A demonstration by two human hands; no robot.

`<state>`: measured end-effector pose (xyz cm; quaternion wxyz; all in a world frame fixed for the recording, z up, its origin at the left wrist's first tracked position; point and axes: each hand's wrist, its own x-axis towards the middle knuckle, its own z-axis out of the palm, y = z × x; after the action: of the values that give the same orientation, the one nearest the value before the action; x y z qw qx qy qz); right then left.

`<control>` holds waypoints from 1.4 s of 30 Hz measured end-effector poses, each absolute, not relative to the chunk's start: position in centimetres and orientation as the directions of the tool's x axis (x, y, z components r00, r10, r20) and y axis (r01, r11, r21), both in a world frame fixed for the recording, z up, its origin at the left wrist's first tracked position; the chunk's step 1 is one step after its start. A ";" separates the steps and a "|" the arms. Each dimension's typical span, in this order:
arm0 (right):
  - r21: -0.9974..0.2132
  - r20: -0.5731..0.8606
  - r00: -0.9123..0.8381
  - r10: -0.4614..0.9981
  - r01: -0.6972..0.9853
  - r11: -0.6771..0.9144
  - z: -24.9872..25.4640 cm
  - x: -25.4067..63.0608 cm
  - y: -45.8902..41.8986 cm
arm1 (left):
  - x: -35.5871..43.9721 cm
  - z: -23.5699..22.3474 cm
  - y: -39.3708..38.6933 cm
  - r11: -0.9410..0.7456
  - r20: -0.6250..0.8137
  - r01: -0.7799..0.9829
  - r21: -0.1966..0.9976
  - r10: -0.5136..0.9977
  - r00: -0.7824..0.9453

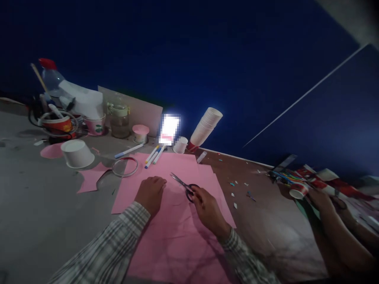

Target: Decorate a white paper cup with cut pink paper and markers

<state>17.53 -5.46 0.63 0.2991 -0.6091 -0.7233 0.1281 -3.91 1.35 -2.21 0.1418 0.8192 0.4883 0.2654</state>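
My right hand (pixel 207 207) is closed round the black handles of a pair of scissors (pixel 182 182). The blades point up and to the left, over pink paper (pixel 174 225), and look nearly closed. My left hand (pixel 151 193) lies on the same paper to the left of the scissors, fingers resting on it and nothing visible in them. Several sheets of the paper overlap. Several markers (pixel 154 155) lie at its far edge. A ring (pixel 124 167), perhaps of clear tape, overlaps its left side. A cut pink scrap (pixel 92 178) lies on the table further left.
An upturned white paper cup (pixel 77 153), a glass jar (pixel 119 120) and a pen-filled red cup (pixel 59 126) stand left. A bright phone (pixel 169 129) and tilted cup stack (pixel 205 127) are behind. At right, another person's hands (pixel 322 201) are near a red-and-white cup (pixel 298 191).
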 end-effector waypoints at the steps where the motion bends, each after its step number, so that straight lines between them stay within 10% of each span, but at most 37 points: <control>1: -0.541 0.294 -0.081 0.952 0.807 0.236 0.2 17.6 -6.0 | -3.9 -2.2 1.4 -0.475 0.295 0.733 0.487 0.879 0.374; 16: -0.314 0.308 -0.128 0.943 0.922 0.228 -0.2 16.3 -4.3 | -3.4 -2.0 1.1 -0.484 0.262 0.743 0.463 0.875 0.407; 32: -0.268 0.250 -0.208 0.946 0.924 0.274 -0.8 15.6 -4.2 | -3.0 -1.9 1.1 -0.247 0.140 0.438 0.864 0.955 0.261; 42: -0.297 0.258 -0.213 0.942 0.911 0.288 -1.0 15.8 -4.1 | -2.4 -1.4 0.4 -0.268 0.066 0.579 0.770 0.936 0.346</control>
<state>15.77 -4.11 -1.02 0.1969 -0.5954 -0.7779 0.0401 -2.39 0.39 -1.43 0.3330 0.7498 0.5050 0.2681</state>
